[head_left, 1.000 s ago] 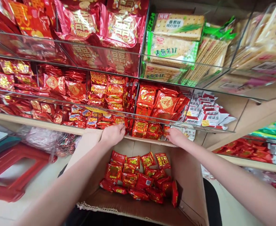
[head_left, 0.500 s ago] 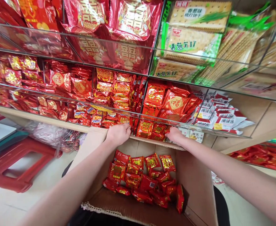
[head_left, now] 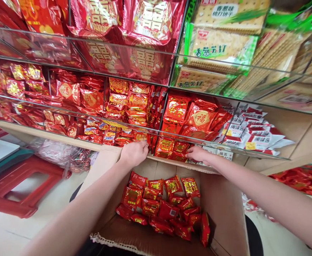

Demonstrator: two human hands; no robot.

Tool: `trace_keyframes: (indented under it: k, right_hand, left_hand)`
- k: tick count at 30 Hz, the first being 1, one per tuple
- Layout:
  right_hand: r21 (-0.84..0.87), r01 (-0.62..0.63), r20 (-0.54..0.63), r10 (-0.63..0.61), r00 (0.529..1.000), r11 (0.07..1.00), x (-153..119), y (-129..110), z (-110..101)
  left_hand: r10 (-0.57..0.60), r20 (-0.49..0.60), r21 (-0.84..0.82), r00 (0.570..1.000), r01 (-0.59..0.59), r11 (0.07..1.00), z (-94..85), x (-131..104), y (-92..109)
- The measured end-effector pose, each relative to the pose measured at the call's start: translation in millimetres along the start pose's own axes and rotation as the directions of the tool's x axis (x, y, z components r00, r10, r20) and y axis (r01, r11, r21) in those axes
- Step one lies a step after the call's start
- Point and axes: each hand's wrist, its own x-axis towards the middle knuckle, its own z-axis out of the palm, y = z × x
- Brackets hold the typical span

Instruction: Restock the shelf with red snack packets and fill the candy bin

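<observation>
My left hand (head_left: 135, 153) is closed at the front edge of the low shelf, beside small red and gold snack packets (head_left: 164, 146). Its curled fingers hide whatever lies inside them. At the other end of that packet row, my right hand (head_left: 198, 155) has its fingertips bent against a red packet (head_left: 181, 147); whether it grips one is hidden. Below both hands, an open cardboard box (head_left: 222, 209) holds several loose red and gold packets (head_left: 168, 209), lying in its bottom.
Clear dividers part the shelf's red sweets (head_left: 118, 101), larger red packets (head_left: 201, 117) and white packets (head_left: 259, 131). Above are double-happiness bags (head_left: 152, 21) and crackers (head_left: 220, 49). A red stool (head_left: 38, 177) and plastic-wrapped goods (head_left: 56, 154) stand at left.
My right hand has shifted slightly, and more of its fingers show beside the red packets. My left hand stays at the shelf edge. The box's packets look the same.
</observation>
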Motion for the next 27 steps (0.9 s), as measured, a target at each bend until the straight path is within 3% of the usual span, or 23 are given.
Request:
trace_keyframes:
  k: [11,18,22,27]
  right_hand:
    - [0.262,-0.076,0.006,0.077,0.997,0.962,-1,4,5]
    - [0.401,0.005,-0.008,-0.002,1.0,0.916,-10,-6,14]
    - [0.33,0.046,-0.039,-0.035,0.999,0.943,-1,-4,18]
    - [0.121,0.093,-0.048,-0.088,0.995,0.988,21,2,21]
  left_hand:
    - [0.015,-0.016,-0.004,1.0,-0.015,1.0,2.3,0,-2]
    - [0.027,-0.022,0.015,0.999,-0.027,1.0,3.2,-1,-4]
    - [0.011,0.013,0.01,1.0,-0.011,1.0,2.3,0,-4]
    - [-0.001,0.033,0.005,0.999,0.001,1.0,-0.6,-1,-3]
